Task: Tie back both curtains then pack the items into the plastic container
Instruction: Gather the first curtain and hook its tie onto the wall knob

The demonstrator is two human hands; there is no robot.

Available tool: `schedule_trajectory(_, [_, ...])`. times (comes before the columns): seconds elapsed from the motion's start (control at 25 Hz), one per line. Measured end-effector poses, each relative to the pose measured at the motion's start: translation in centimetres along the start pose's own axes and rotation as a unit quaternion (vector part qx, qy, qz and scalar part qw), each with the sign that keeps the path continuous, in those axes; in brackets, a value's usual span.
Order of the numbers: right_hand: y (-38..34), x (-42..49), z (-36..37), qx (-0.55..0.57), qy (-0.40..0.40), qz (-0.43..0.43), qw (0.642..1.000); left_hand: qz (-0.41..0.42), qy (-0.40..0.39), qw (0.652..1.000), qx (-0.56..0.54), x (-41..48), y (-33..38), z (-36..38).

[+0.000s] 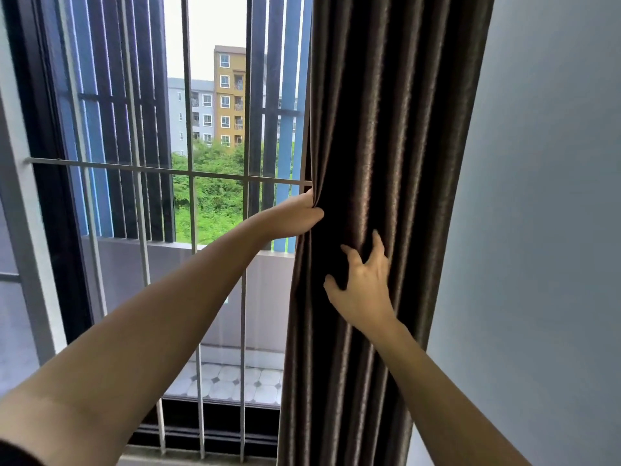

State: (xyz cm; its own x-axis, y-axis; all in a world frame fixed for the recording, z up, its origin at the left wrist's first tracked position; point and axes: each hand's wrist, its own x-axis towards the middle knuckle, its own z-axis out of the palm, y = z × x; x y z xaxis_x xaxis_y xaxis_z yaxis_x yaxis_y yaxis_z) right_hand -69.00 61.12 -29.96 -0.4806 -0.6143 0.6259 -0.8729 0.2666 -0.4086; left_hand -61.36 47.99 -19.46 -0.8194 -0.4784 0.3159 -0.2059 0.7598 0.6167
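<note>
While your left hand (299, 213) grips the gathered edge of the dark curtain (379, 136) beside the window bars (191, 173), your right hand (364, 284) spreads its fingers (378, 242) wide against the folds lower down, by the wall (544, 196).

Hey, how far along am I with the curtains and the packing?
Done: the curtain is bunched to one side, with no tie visible on it. In hand: the left hand grips its edge and the right hand presses the folds. Left: tying it. The second one and the container are out of view.
</note>
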Motion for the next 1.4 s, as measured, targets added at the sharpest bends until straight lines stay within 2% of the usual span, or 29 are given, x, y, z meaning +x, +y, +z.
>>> schedule_trajectory(0.24, [0.8, -3.8, 2.9, 0.055, -0.176, -0.04, 0.982, -0.025, -0.01, 1.0, 0.004, 1.1, -0.3, 0.7])
schedule_trajectory(0.44, [1.6, -6.1, 4.4, 0.059, -0.191, -0.053, 0.978, -0.032, -0.004, 0.999, 0.001, 1.2, 0.5, 1.2])
schedule_trajectory(0.72, [1.6, -5.9, 4.1, 0.005, -0.208, -0.061, 0.976, 0.019, 0.002, 0.998, -0.059, 0.0, 1.8, 2.2])
schedule_trajectory(0.8, [1.6, -5.7, 3.3, -0.011, -0.175, -0.073, 0.982, 0.044, 0.023, 0.999, -0.017, 0.1, 1.8, 2.3])
schedule_trajectory(0.88, [2.0, -5.2, 2.7, -0.043, -0.008, -0.078, 0.996, 0.048, 0.046, 0.998, 0.019, 0.1, 1.8, 2.5])
schedule_trajectory(0.96, [2.4, -4.5, 1.9, -0.023, 0.151, -0.019, 0.988, 0.037, 0.05, 0.998, 0.018, -0.1, 1.8, 2.6])
schedule_trajectory(1.0, [2.5, -4.0, 1.5, -0.002, 0.164, 0.007, 0.986, 0.031, 0.048, 0.998, 0.011, -0.1, 1.8, 2.5])
schedule_trajectory(1.12, [2.7, -2.7, 0.8, 0.064, 0.102, 0.026, 0.992, 0.023, 0.05, 0.998, -0.009, -0.5, 1.9, 2.5])
schedule_trajectory(1.24, [2.6, -2.3, 0.5, 0.164, 0.159, 0.044, 0.972, 0.012, 0.063, 0.997, -0.035, -0.5, 1.8, 2.9])
schedule_trajectory(1.32, [2.5, -2.2, 0.8, 0.171, 0.148, 0.07, 0.971, 0.008, 0.07, 0.996, -0.047, -0.5, 2.0, 3.3])
schedule_trajectory(1.4, [2.7, -2.2, 1.4, 0.131, 0.092, 0.093, 0.983, 0.007, 0.071, 0.996, -0.052, -0.3, 2.2, 3.6])
